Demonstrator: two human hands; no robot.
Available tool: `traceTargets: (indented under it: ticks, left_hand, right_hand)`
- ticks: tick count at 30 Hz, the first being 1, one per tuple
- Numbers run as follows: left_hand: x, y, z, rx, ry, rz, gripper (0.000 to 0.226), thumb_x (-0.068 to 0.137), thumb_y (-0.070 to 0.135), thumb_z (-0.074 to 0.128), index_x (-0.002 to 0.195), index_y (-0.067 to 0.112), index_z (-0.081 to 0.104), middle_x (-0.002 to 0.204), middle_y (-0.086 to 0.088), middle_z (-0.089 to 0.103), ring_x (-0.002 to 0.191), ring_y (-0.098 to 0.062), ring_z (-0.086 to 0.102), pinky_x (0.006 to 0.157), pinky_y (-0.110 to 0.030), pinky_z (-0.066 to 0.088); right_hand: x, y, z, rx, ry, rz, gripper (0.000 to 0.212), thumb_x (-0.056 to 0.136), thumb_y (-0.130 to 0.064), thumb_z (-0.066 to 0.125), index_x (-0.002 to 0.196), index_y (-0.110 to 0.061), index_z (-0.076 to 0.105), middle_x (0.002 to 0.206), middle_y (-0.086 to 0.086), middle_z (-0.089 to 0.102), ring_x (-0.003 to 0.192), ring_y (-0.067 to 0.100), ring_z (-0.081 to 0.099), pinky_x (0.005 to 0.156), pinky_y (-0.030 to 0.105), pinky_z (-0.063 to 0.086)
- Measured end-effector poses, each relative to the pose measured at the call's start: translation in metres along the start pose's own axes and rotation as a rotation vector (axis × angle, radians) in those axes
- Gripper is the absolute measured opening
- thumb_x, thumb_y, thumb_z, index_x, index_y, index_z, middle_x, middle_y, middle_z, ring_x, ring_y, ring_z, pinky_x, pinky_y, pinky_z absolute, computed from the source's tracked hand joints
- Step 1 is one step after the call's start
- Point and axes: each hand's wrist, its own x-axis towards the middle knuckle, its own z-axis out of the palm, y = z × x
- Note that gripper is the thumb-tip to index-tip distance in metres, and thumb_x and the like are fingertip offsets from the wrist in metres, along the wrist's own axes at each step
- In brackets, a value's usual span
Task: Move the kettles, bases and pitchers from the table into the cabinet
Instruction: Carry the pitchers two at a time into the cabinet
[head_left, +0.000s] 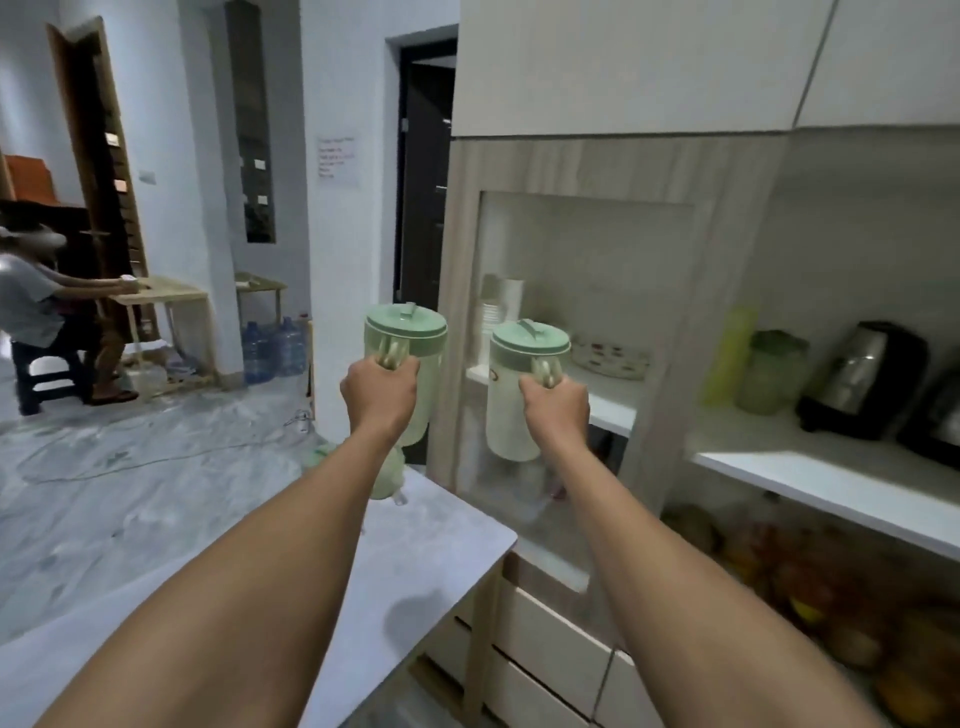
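I hold two pale green pitchers with green lids up in the air by their handles. My left hand (379, 392) grips the left pitcher (410, 338), which hangs over the far end of the grey table (415, 561). My right hand (556, 408) grips the right pitcher (511, 405) in front of the cabinet's glass door (582, 291). Another green pitcher (771, 371) and a black and steel kettle (862, 382) stand on the white cabinet shelf (831, 473) to the right. A further green item (387, 480) lies on the table behind my left forearm, partly hidden.
A patterned bowl (610, 356) and stacked cups (501, 306) sit behind the glass. Fruit (810, 587) fills the lower shelf. Drawers (550, 654) are below. A person sits at a small wooden table (161, 299) far left; water bottles (272, 348) stand on the floor.
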Motion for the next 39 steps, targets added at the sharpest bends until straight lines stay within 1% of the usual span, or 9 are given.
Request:
traceTargets:
  ticks: [3, 9, 11, 14, 20, 28, 33, 36, 39]
  left_hand:
    - [-0.040, 0.029, 0.027, -0.012, -0.089, 0.041, 0.022, 0.083, 0.030, 0.065, 0.075, 0.010, 0.067, 0.072, -0.009, 0.064, 0.072, -0.029, 0.060, 0.065, -0.034, 0.048]
    - [-0.121, 0.080, 0.077, -0.069, -0.239, 0.078, 0.021, 0.083, 0.030, 0.065, 0.069, 0.014, 0.064, 0.062, -0.002, 0.059, 0.061, -0.022, 0.056, 0.056, -0.028, 0.038]
    - [-0.150, 0.096, 0.093, -0.093, -0.281, 0.091, 0.021, 0.083, 0.030, 0.066, 0.073, 0.012, 0.068, 0.063, -0.003, 0.061, 0.064, -0.023, 0.058, 0.055, -0.027, 0.039]
    - [-0.182, 0.116, 0.113, -0.122, -0.329, 0.107, 0.024, 0.083, 0.029, 0.066, 0.068, 0.011, 0.064, 0.060, -0.003, 0.058, 0.065, -0.025, 0.056, 0.061, -0.030, 0.041]
    - [-0.254, 0.153, 0.149, -0.174, -0.443, 0.139, 0.021, 0.084, 0.026, 0.065, 0.074, 0.008, 0.067, 0.065, -0.006, 0.061, 0.061, -0.021, 0.055, 0.059, -0.028, 0.038]
    - [-0.322, 0.177, 0.204, -0.214, -0.612, 0.145, 0.020, 0.088, 0.025, 0.065, 0.076, 0.009, 0.066, 0.060, 0.000, 0.056, 0.053, -0.011, 0.050, 0.045, -0.024, 0.034]
    - [-0.334, 0.182, 0.249, -0.248, -0.669, 0.146, 0.023, 0.085, 0.021, 0.065, 0.065, 0.011, 0.060, 0.054, 0.000, 0.053, 0.050, -0.015, 0.048, 0.043, -0.023, 0.033]
    - [-0.334, 0.182, 0.274, -0.253, -0.686, 0.143, 0.021, 0.085, 0.022, 0.065, 0.067, 0.011, 0.061, 0.054, 0.002, 0.052, 0.047, -0.012, 0.046, 0.039, -0.022, 0.032]
    - [-0.327, 0.179, 0.301, -0.258, -0.697, 0.139, 0.020, 0.085, 0.023, 0.065, 0.072, 0.007, 0.065, 0.055, 0.001, 0.054, 0.049, -0.014, 0.048, 0.042, -0.024, 0.032]
  right_hand:
    - [-0.003, -0.002, -0.062, -0.048, 0.086, -0.006, 0.018, 0.082, -0.027, 0.068, 0.079, -0.010, 0.068, 0.075, 0.007, 0.066, 0.073, 0.027, 0.061, 0.063, 0.030, 0.040]
    - [-0.012, -0.006, -0.183, -0.102, 0.219, 0.006, 0.021, 0.083, -0.031, 0.069, 0.086, -0.011, 0.071, 0.087, 0.009, 0.073, 0.083, 0.030, 0.068, 0.076, 0.042, 0.056]
    - [-0.018, -0.007, -0.224, -0.098, 0.262, 0.007, 0.015, 0.084, -0.029, 0.069, 0.083, -0.014, 0.069, 0.083, 0.006, 0.071, 0.080, 0.026, 0.067, 0.070, 0.038, 0.055]
    - [-0.027, -0.008, -0.271, -0.115, 0.315, 0.023, 0.017, 0.084, -0.026, 0.068, 0.078, -0.010, 0.069, 0.070, 0.001, 0.065, 0.066, 0.021, 0.060, 0.054, 0.027, 0.043]
    - [-0.044, -0.001, -0.357, -0.140, 0.382, 0.042, 0.019, 0.085, -0.023, 0.067, 0.080, -0.005, 0.069, 0.070, 0.004, 0.065, 0.061, 0.018, 0.057, 0.051, 0.027, 0.040]
    - [-0.047, 0.022, -0.436, -0.149, 0.465, 0.083, 0.019, 0.086, -0.022, 0.065, 0.069, -0.014, 0.061, 0.067, 0.001, 0.062, 0.062, 0.018, 0.056, 0.052, 0.027, 0.039]
    - [-0.025, 0.035, -0.463, -0.160, 0.509, 0.086, 0.023, 0.086, -0.021, 0.065, 0.065, -0.016, 0.055, 0.063, -0.002, 0.057, 0.057, 0.014, 0.051, 0.050, 0.026, 0.036]
    - [-0.006, 0.043, -0.470, -0.156, 0.529, 0.099, 0.022, 0.085, -0.022, 0.064, 0.066, -0.014, 0.056, 0.060, 0.000, 0.056, 0.054, 0.016, 0.050, 0.049, 0.028, 0.036]
    - [0.018, 0.051, -0.474, -0.163, 0.553, 0.103, 0.022, 0.084, -0.024, 0.064, 0.066, -0.013, 0.056, 0.060, 0.000, 0.056, 0.054, 0.016, 0.050, 0.050, 0.027, 0.036]
